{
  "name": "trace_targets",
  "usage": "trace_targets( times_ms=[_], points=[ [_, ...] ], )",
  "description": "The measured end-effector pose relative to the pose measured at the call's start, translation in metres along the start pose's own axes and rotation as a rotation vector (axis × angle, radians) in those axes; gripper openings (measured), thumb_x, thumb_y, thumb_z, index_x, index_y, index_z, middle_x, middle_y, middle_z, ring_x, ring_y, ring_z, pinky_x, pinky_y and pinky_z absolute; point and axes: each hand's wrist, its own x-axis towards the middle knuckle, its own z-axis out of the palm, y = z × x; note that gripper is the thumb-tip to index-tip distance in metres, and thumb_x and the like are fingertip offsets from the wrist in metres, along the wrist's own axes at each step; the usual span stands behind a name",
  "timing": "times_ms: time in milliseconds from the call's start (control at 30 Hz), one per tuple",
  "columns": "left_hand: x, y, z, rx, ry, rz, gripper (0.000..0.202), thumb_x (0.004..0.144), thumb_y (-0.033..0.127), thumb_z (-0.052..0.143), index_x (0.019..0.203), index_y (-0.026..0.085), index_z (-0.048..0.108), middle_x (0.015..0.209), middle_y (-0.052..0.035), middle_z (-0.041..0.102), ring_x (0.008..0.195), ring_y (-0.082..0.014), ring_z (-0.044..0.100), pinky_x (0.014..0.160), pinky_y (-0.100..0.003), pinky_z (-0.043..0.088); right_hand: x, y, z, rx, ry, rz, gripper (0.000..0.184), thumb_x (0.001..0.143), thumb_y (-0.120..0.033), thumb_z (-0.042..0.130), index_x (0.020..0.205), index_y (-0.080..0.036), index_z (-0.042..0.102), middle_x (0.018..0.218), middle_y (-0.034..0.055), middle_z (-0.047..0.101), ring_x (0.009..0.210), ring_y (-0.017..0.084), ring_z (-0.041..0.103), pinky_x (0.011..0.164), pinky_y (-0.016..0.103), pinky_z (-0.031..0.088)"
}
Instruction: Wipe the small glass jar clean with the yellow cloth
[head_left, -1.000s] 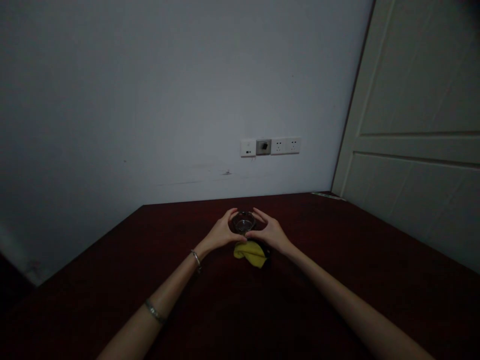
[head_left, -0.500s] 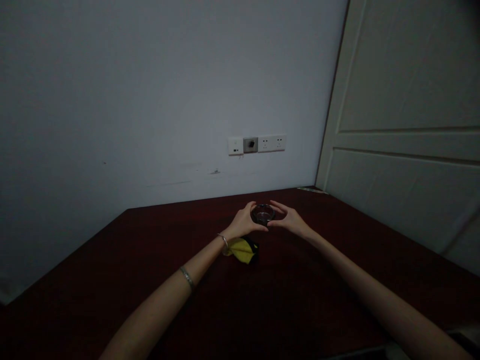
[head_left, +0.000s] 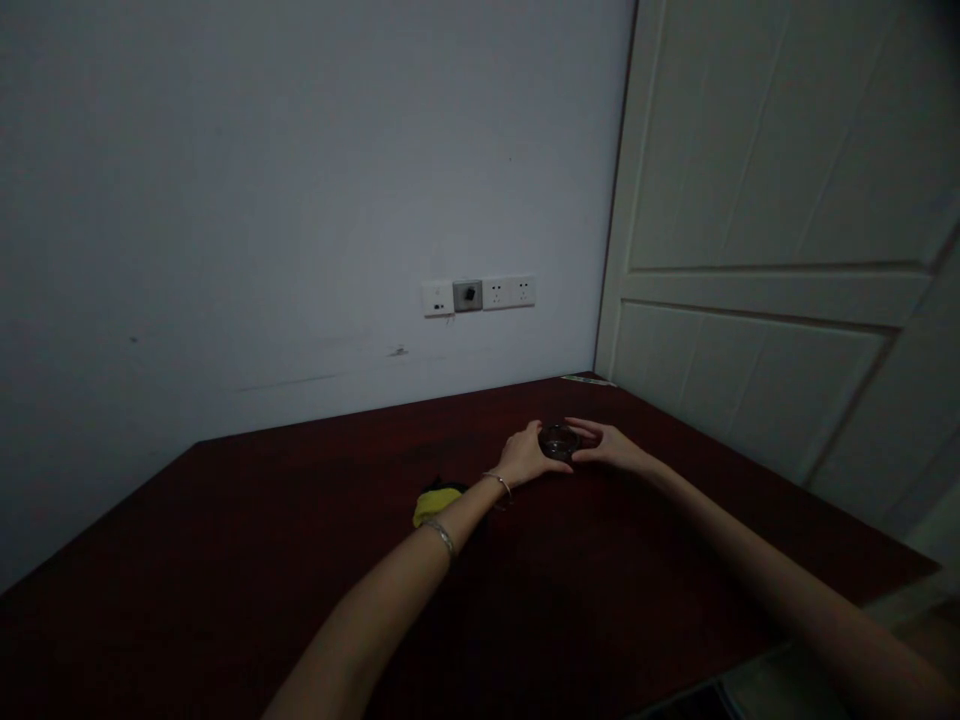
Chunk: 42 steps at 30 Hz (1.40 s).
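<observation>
A small round glass dish (head_left: 559, 440) rests on the dark red table (head_left: 300, 560), far from me and toward the right. My left hand (head_left: 526, 459) curls round its left side and my right hand (head_left: 611, 447) round its right side, so both grip it. A yellow cloth (head_left: 433, 502) lies on the table left of my left forearm, partly hidden by it. Two bracelets sit on my left arm.
A pale wall with a row of sockets (head_left: 480, 295) stands behind the table. A white panelled door (head_left: 787, 300) closes off the right side. The table's right edge (head_left: 862, 590) runs near my right forearm.
Both hands have carried the glass dish to the right and set it low on the table, away from the yellow cloth. The view has swung right.
</observation>
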Motion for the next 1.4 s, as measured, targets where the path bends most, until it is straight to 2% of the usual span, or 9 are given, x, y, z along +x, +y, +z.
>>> trace_targets(
  times_ms=[267, 467, 733, 1067, 1400],
  points=[
    [-0.001, -0.006, 0.013, 0.05, -0.022, -0.047, 0.098, 0.046, 0.063, 0.074, 0.124, 0.014, 0.041, 0.116, -0.0158, 0.06, 0.109, -0.032, 0.056, 0.088, -0.037, 0.046, -0.001, 0.003, -0.003, -0.046, -0.056, 0.036, 0.084, 0.053, -0.02, 0.078, 0.13, -0.017, 0.043, 0.13, 0.0134, 0.052, 0.123, 0.028, 0.046, 0.104, 0.043, 0.038],
    [0.0, -0.01, 0.018, 0.073, -0.029, -0.034, 0.093, 0.048, 0.065, 0.072, 0.121, 0.015, 0.044, 0.111, -0.0148, 0.062, 0.104, -0.0324, 0.058, 0.084, -0.038, 0.047, -0.003, 0.006, -0.002, -0.071, -0.048, 0.014, 0.081, 0.053, -0.023, 0.078, 0.128, -0.017, 0.047, 0.128, 0.0129, 0.054, 0.122, 0.027, 0.048, 0.106, 0.044, 0.035],
    [-0.002, -0.01, 0.019, 0.104, -0.042, -0.061, 0.098, 0.046, 0.067, 0.071, 0.123, 0.014, 0.043, 0.113, -0.0159, 0.061, 0.105, -0.0343, 0.058, 0.086, -0.04, 0.046, -0.002, 0.013, -0.004, -0.088, -0.068, 0.023, 0.08, 0.055, -0.025, 0.078, 0.129, -0.019, 0.046, 0.129, 0.0116, 0.053, 0.122, 0.027, 0.047, 0.105, 0.044, 0.036],
    [-0.001, -0.011, 0.021, 0.105, -0.058, -0.061, 0.095, 0.045, 0.066, 0.072, 0.12, 0.013, 0.044, 0.111, -0.016, 0.062, 0.105, -0.0343, 0.057, 0.086, -0.039, 0.046, 0.0, 0.018, -0.008, -0.167, -0.077, 0.005, 0.08, 0.056, -0.025, 0.078, 0.129, -0.019, 0.046, 0.129, 0.0115, 0.053, 0.124, 0.027, 0.045, 0.108, 0.046, 0.031],
    [-0.001, -0.007, 0.017, 0.13, -0.078, -0.097, 0.09, 0.046, 0.065, 0.073, 0.115, 0.014, 0.045, 0.107, -0.017, 0.062, 0.102, -0.035, 0.059, 0.083, -0.041, 0.046, 0.003, 0.017, -0.008, -0.158, -0.116, 0.005, 0.078, 0.058, -0.026, 0.077, 0.129, -0.021, 0.046, 0.131, 0.0096, 0.052, 0.125, 0.026, 0.044, 0.107, 0.045, 0.032]
  ],
)
